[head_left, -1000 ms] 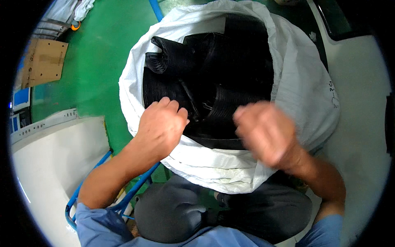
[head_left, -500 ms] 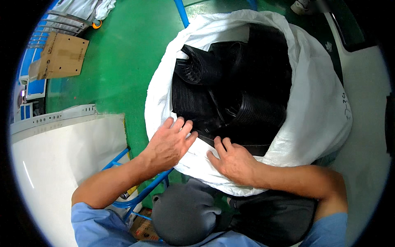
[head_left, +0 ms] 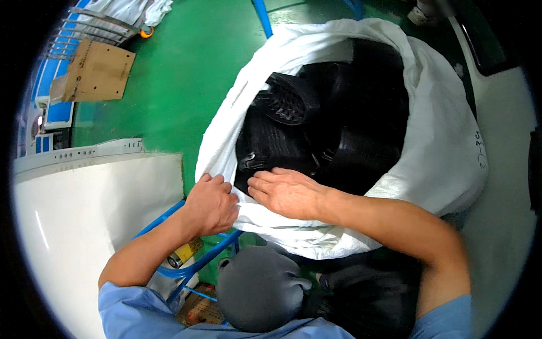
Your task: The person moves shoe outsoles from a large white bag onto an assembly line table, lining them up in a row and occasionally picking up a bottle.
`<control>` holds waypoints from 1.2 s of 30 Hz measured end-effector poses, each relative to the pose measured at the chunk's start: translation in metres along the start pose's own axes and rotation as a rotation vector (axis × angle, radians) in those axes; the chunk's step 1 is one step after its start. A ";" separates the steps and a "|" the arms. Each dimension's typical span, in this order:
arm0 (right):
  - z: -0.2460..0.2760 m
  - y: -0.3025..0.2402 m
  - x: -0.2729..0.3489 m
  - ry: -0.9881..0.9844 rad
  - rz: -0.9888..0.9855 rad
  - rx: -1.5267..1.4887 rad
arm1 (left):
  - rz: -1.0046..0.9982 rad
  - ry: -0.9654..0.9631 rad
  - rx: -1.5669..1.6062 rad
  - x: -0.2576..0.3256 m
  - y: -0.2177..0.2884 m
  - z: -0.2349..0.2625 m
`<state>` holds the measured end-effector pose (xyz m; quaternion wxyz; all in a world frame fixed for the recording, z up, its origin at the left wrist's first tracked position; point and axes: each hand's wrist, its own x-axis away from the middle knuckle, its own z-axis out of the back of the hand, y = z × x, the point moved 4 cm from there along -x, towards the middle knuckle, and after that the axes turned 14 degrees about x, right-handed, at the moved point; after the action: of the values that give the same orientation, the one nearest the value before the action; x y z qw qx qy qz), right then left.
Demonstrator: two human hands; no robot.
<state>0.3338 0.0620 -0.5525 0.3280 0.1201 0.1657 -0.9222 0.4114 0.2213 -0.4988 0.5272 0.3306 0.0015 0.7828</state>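
A big white woven sack point(head_left: 437, 141) stands wide open in front of me, its mouth rolled down. Inside lie several black ribbed rolls, one of them point(head_left: 285, 99) showing its coiled end at the upper left. My left hand point(head_left: 210, 206) is closed on the sack's rim at the lower left, fingers curled over the cloth. Across the near side of the opening reaches my right hand point(head_left: 288, 193). Its fingers lie stretched over the black roll point(head_left: 271, 144) nearest my left hand, and their tips touch the dark material. A small metal-looking piece shows just above those fingers.
Blue metal tubing point(head_left: 197, 265) runs beside the sack at the lower left. A white panel point(head_left: 84, 214) stands to the left, and a pale surface point(head_left: 505, 135) borders the right. Farther off on the green floor point(head_left: 175, 85) are a cardboard box point(head_left: 107, 70) and a rack.
My left hand has moved left and closed on the sack's rim. My right hand has moved left and forward, onto the black roll. The scene has shifted slightly in the picture.
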 end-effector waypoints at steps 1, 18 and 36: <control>-0.007 0.004 -0.006 0.009 0.013 -0.002 | 0.022 0.005 0.017 -0.001 -0.004 -0.002; 0.023 0.018 0.006 -0.361 0.082 0.822 | 0.462 0.278 0.099 -0.036 -0.056 0.016; 0.005 0.025 -0.015 -0.283 0.073 0.739 | 0.443 -0.172 -0.034 -0.092 -0.079 0.016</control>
<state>0.3609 0.0504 -0.5485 0.3147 0.1075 -0.2283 -0.9150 0.5061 0.1747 -0.5618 0.3461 0.3793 -0.1293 0.8483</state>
